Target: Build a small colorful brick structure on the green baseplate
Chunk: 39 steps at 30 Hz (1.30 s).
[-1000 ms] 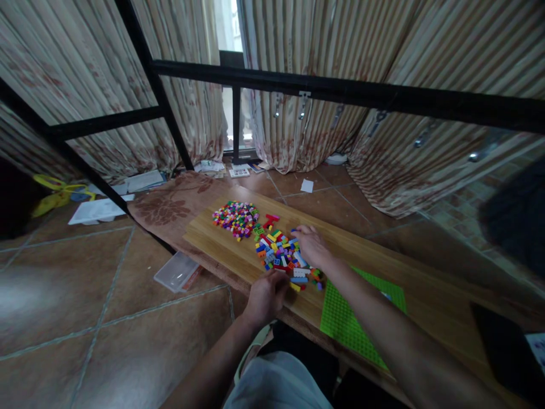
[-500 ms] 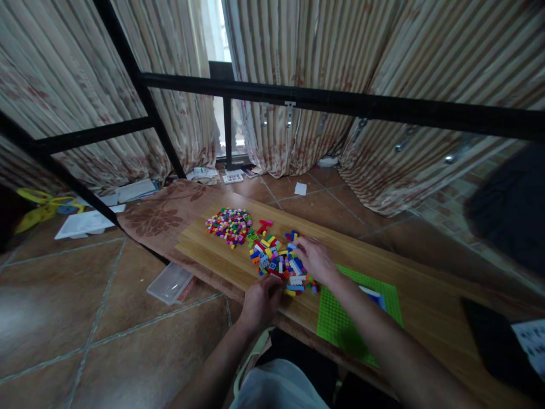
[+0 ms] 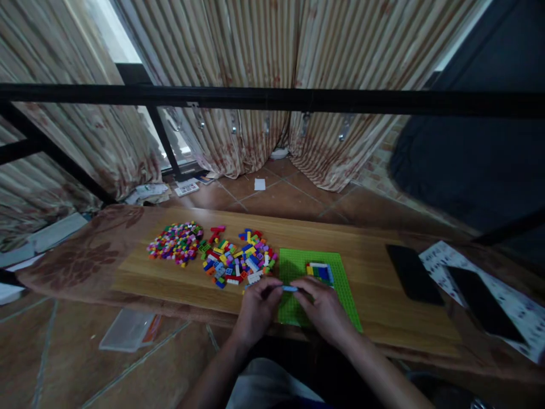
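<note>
A light blue brick is pinched between both hands over the near left part of the green baseplate. My left hand grips its left end, and my right hand has its right end. On the baseplate, just beyond my right hand, lies a small block of blue, white, yellow and red bricks. A loose pile of larger bricks spreads left of the baseplate. Farther left sits a heap of small colourful pieces.
The wooden board rests on a brown cloth. To the right are a black flat object, a printed sheet and a dark phone-like slab. A clear plastic box lies on the floor at left.
The view has swung to the right. My right hand has left the brick pile and met my left hand over the baseplate, where a light blue brick now shows between them.
</note>
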Each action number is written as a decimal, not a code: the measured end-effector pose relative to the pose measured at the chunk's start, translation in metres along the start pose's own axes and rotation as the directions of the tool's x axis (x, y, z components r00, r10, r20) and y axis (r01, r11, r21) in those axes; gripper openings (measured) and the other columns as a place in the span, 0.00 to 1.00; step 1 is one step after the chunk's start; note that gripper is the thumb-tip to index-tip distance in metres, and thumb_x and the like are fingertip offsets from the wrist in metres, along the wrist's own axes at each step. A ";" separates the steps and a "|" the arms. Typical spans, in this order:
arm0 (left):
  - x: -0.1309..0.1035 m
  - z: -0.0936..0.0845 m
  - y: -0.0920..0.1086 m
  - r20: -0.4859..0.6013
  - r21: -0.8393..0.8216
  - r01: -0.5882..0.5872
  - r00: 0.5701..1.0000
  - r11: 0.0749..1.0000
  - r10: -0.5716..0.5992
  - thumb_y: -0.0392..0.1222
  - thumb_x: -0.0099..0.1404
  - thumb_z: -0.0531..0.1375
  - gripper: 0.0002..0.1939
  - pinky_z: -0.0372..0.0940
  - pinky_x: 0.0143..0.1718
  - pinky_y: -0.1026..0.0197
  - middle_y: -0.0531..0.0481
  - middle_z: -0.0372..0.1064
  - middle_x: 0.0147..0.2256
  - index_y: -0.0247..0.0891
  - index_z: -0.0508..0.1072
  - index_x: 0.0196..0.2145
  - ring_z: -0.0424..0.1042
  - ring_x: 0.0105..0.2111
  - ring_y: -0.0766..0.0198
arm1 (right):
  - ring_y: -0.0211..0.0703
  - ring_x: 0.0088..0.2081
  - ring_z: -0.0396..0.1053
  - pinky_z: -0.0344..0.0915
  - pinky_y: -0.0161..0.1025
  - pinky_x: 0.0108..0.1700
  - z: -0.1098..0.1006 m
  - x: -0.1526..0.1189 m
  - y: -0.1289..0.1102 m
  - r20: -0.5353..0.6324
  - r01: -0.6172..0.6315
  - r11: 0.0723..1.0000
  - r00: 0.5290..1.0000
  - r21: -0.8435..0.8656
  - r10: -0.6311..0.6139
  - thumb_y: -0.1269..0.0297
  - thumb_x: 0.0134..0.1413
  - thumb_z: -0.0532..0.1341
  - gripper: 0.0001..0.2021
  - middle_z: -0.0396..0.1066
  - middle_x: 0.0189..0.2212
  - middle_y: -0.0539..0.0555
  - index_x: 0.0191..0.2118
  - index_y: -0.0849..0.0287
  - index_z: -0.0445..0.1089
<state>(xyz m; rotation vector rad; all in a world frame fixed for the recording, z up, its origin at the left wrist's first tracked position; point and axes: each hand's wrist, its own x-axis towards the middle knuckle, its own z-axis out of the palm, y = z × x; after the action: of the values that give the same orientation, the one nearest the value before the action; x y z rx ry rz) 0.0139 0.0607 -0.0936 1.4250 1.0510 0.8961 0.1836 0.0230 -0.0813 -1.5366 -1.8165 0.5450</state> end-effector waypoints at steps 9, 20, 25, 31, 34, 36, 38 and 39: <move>0.031 0.048 0.001 0.057 -0.036 0.048 0.997 0.998 -0.046 0.45 0.60 0.60 0.10 0.65 0.31 0.64 0.51 0.71 0.30 0.36 0.73 0.35 0.70 0.29 0.66 | 0.42 0.37 0.73 0.67 0.38 0.40 -0.025 -0.016 0.034 -0.199 -0.108 0.994 0.975 -0.029 0.100 0.64 0.59 0.57 0.07 0.75 0.34 0.51 0.38 0.52 0.74; 0.043 0.062 0.006 -0.007 -0.262 0.237 0.969 0.936 -0.247 0.42 0.51 0.65 0.13 0.64 0.27 0.66 0.53 0.71 0.27 0.35 0.75 0.35 0.69 0.24 0.68 | 0.44 0.35 0.72 0.65 0.40 0.40 0.006 -0.025 0.026 -0.350 -0.152 0.963 0.934 -0.224 0.066 0.64 0.59 0.58 0.06 0.75 0.30 0.54 0.34 0.55 0.73; 0.067 0.066 0.000 0.010 -0.131 0.207 0.978 0.970 -0.208 0.40 0.52 0.62 0.10 0.63 0.25 0.66 0.54 0.70 0.23 0.35 0.76 0.33 0.67 0.21 0.69 | 0.43 0.35 0.72 0.67 0.40 0.40 -0.008 -0.029 0.031 -0.384 -0.158 0.981 0.918 -0.114 0.103 0.63 0.59 0.57 0.07 0.75 0.33 0.54 0.37 0.54 0.73; 0.089 0.062 -0.001 0.050 0.064 0.159 0.985 0.985 -0.162 0.39 0.53 0.60 0.10 0.63 0.25 0.66 0.55 0.70 0.22 0.35 0.77 0.33 0.68 0.22 0.68 | 0.43 0.34 0.73 0.68 0.39 0.37 -0.035 -0.044 0.048 -0.480 -0.234 0.967 0.840 0.101 0.254 0.60 0.59 0.57 0.09 0.75 0.32 0.52 0.36 0.54 0.74; 0.093 0.060 0.005 0.104 0.131 0.120 0.985 0.984 -0.134 0.38 0.53 0.59 0.10 0.63 0.27 0.66 0.54 0.71 0.23 0.36 0.78 0.32 0.69 0.25 0.67 | 0.43 0.35 0.73 0.68 0.39 0.37 -0.042 -0.046 0.058 -0.479 -0.266 0.950 0.821 0.161 0.311 0.58 0.57 0.59 0.09 0.76 0.33 0.53 0.36 0.55 0.75; 0.094 0.060 0.008 0.148 0.152 0.107 0.980 0.983 -0.130 0.37 0.54 0.59 0.10 0.63 0.27 0.67 0.54 0.72 0.23 0.36 0.79 0.33 0.70 0.25 0.66 | 0.43 0.35 0.73 0.68 0.39 0.37 -0.044 -0.044 0.063 -0.467 -0.270 0.945 0.822 0.184 0.326 0.58 0.57 0.59 0.09 0.76 0.33 0.53 0.36 0.56 0.75; 0.097 0.061 0.009 0.173 0.161 0.097 0.977 0.982 -0.125 0.37 0.54 0.59 0.11 0.63 0.28 0.67 0.54 0.72 0.23 0.36 0.79 0.34 0.70 0.25 0.66 | 0.43 0.34 0.73 0.67 0.39 0.37 -0.045 -0.041 0.068 -0.459 -0.262 0.946 0.828 0.193 0.323 0.58 0.56 0.59 0.10 0.76 0.32 0.53 0.36 0.56 0.75; 0.098 0.062 0.007 0.172 0.164 0.093 0.978 0.982 -0.122 0.38 0.54 0.59 0.11 0.63 0.28 0.67 0.54 0.72 0.24 0.36 0.79 0.35 0.69 0.25 0.67 | 0.43 0.34 0.73 0.67 0.39 0.37 -0.045 -0.040 0.071 -0.457 -0.255 0.947 0.830 0.197 0.319 0.57 0.56 0.59 0.10 0.75 0.32 0.53 0.36 0.56 0.75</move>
<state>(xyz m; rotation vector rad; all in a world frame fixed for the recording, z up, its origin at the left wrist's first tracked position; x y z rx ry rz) 0.1043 0.1334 -0.0965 1.5323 1.0665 0.6041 0.2671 -0.0056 -0.1096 -1.6866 -1.1547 0.3588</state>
